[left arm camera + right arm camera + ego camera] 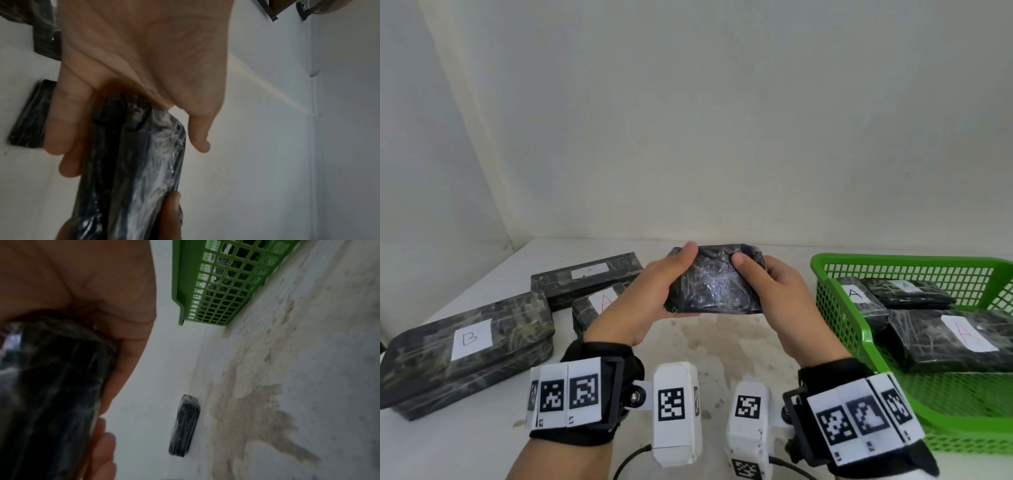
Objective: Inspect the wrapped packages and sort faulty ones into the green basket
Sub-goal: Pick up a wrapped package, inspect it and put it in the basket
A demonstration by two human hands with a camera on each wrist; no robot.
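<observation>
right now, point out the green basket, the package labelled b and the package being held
green basket (835, 305), head view, left mesh wall
package labelled B (517, 329), head view, wrapped top
held package (714, 287), head view, shiny face between thumbs

Head looks down; wrist views close, sharing the held package (714, 284).

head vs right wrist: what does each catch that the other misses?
Only head: labelled packages on the table, one marked B, three A-labelled ones inside the green basket, the left hand, and both wrist rigs.

Only right wrist: a small wrapped package lying alone on the table, and the basket's outer mesh wall.

Both: the held package, the right hand gripping it, the basket, and the stained tabletop.
</observation>
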